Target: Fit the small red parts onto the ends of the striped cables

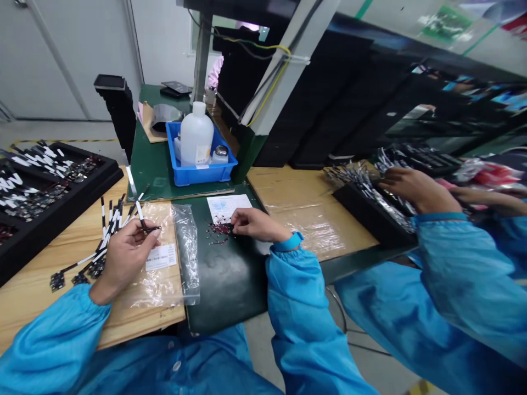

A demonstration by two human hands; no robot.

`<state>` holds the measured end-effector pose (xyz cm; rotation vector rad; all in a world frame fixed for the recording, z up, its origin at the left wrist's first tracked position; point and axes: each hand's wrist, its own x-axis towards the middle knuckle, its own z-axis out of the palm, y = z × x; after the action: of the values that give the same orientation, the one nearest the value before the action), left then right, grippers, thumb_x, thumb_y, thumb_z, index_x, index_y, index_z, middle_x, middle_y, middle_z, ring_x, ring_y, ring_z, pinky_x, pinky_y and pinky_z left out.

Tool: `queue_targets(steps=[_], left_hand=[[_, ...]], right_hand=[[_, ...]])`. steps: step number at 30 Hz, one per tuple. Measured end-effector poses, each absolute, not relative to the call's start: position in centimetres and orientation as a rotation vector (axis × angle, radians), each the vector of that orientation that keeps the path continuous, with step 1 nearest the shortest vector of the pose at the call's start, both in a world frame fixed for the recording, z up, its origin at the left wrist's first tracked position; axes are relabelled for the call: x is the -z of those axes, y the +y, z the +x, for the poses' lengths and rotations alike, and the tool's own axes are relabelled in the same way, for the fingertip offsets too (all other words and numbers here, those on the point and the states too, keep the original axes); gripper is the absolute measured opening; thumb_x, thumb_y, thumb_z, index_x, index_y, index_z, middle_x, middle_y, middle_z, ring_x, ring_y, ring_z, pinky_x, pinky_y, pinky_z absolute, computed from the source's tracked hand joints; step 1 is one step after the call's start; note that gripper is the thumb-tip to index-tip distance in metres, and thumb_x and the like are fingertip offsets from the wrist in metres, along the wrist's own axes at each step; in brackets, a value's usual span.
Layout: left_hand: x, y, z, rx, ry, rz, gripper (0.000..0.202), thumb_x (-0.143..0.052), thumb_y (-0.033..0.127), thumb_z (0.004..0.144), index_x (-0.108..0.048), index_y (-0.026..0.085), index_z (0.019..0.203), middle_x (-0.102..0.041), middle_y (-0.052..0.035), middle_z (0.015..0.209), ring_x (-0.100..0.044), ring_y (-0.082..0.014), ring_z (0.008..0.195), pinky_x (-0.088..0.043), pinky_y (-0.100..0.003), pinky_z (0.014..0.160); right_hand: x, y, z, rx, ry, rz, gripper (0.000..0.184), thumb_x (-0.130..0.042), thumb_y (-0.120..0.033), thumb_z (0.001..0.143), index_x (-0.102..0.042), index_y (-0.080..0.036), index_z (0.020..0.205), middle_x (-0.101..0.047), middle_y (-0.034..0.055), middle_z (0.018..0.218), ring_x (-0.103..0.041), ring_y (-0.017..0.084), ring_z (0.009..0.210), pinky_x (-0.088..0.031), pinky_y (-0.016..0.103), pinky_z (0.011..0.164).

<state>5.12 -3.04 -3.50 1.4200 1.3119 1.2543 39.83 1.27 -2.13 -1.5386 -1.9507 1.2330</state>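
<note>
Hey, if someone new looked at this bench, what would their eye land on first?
Probably the bright blue bin beyond the hands, with a white plastic bottle standing in it. Next, the left hand, holding a black-and-white strip, and the right hand at a small heap of dark red pieces by the white paper.

Pale wall panels at upper left met a light grey floor marked with yellow-and-black tape. A green-topped workbench stood centrally; a wood-grain surface adjoined it at left. Beyond rose a white post, green-based, carrying a yellow cable. Lighting: bright, diffuse.
</note>
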Motion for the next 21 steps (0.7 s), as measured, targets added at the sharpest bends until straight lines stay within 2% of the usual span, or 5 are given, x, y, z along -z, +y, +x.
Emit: queue_targets(steps=[5,12,16,19,21], left_hand=[[3.5,-3.1,5.3,-1.258,1.273,1.404,0.026,-0.074,0.034,0.083,-0.062,0.018,0.099,-0.067,0.0004,0.078,-0.067,-0.0134,0.061,-0.056,-0.024,0.06],[3.4,-3.1,5.5,-1.232,1.246,1.425,0.025,-0.072,0.035,0.084,-0.061,0.018,0.099,-0.065,0.0006,0.075,-0.066,-0.0134,0.059,-0.054,-0.024,0.058],[3.5,-3.1,5.6,-1.245,1.214,1.383,0.047,-0.071,0.033,0.085,-0.053,0.02,0.126,-0.068,-0.0029,0.091,-0.065,-0.0129,0.06,-0.056,-0.026,0.059],[3.5,-3.1,5.7,-1.272,1.22,1.356,0.077,-0.069,0.03,0.085,-0.029,0.027,0.151,-0.067,-0.0057,0.104,-0.064,-0.0119,0.06,-0.057,-0.027,0.058],[3.5,-3.1,5.6,-1.292,1.234,1.378,0.079,-0.067,0.028,0.087,-0.024,0.029,0.153,-0.066,-0.0043,0.1,-0.063,-0.0113,0.058,-0.055,-0.026,0.057]], right_hand=[[0.3,0.8,39.1,-1.235,-1.878,-1.341,0.019,-0.066,-0.03,0.08,-0.064,-0.017,0.093,-0.057,-0.0037,0.069,-0.049,0.01,0.061,-0.039,0.023,0.059],[-0.4,0.4,36.8,-1.25,-1.682,-1.279,0.018,-0.07,-0.033,0.081,-0.072,-0.016,0.086,-0.062,-0.0002,0.071,-0.049,0.009,0.054,-0.039,0.023,0.052],[0.9,-0.2,33.6,-1.307,-1.499,-1.161,0.016,-0.072,-0.031,0.08,-0.073,-0.016,0.086,-0.059,-0.0022,0.062,-0.049,0.009,0.05,-0.04,0.023,0.05],[1.8,-1.0,30.9,-1.421,-1.444,-1.046,0.021,-0.075,-0.032,0.08,-0.076,-0.017,0.095,-0.065,0.0011,0.075,-0.053,0.009,0.054,-0.045,0.023,0.048],[2.2,-1.5,29.5,-1.489,-1.433,-0.939,0.026,-0.076,-0.031,0.08,-0.077,-0.019,0.102,-0.068,0.004,0.088,-0.056,0.01,0.063,-0.05,0.022,0.051]])
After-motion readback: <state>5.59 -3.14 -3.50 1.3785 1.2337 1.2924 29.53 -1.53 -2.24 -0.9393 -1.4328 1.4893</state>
